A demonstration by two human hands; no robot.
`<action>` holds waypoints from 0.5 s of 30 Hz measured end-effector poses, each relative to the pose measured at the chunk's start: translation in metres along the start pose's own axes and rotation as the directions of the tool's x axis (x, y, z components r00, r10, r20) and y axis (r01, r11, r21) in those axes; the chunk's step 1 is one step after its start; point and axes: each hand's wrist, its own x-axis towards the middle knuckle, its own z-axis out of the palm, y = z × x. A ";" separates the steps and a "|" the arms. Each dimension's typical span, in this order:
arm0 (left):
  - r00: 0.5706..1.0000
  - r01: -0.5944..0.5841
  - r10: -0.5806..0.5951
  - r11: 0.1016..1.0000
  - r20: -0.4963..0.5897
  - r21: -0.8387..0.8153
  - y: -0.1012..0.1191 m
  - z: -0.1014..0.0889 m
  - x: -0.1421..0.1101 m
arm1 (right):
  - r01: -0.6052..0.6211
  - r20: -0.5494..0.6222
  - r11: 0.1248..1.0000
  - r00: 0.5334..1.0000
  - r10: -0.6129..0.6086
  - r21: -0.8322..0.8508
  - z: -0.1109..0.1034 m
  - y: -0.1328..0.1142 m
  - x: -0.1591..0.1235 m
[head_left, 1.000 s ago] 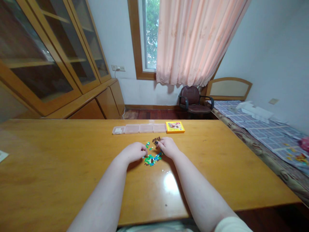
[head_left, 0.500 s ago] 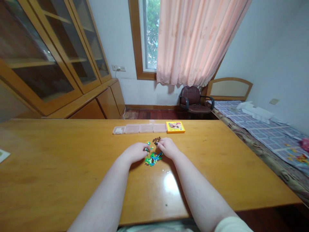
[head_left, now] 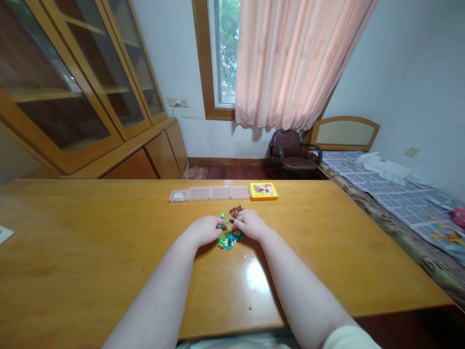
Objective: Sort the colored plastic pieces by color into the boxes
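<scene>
My right hand (head_left: 251,225) pinches a small black toy brick (head_left: 231,221) between thumb and finger. Beneath and beyond its fingers lies a loose group of brown bricks (head_left: 236,211). My left hand (head_left: 206,229) faces it across a narrow gap, fingers curled in, with small green and blue bits at its tips; what it grips, if anything, is too small to make out. Closer to me, between the two hands, is a pile of green, blue and white bricks (head_left: 229,241). A small blue and yellow piece (head_left: 223,215) sits just past the left fingers.
Toward the far edge of the wooden table (head_left: 90,252) lies a row of clear plastic trays (head_left: 199,194), with a yellow box (head_left: 264,191) at its right end. A pale card (head_left: 5,233) rests at the left edge. Beyond stand a chair (head_left: 290,148) and a bed (head_left: 392,189).
My right hand has shifted slightly left toward the left hand, bringing the black brick out from over the brown group. The left hand has hardly moved.
</scene>
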 end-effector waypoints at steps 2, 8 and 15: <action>0.999 0.001 0.000 1.000 -0.034 0.014 0.000 -0.001 -0.001 | -0.003 -0.020 1.000 1.000 0.003 -0.005 0.000 0.000 0.000; 0.997 0.062 -0.060 0.997 -0.040 0.044 -0.002 -0.002 0.000 | 0.034 -0.019 0.997 0.999 -0.036 -0.073 0.003 -0.002 0.000; 0.998 0.067 -0.067 0.997 -0.009 0.030 -0.002 0.002 0.002 | 0.023 0.007 0.994 1.000 -0.022 -0.107 0.006 -0.002 0.001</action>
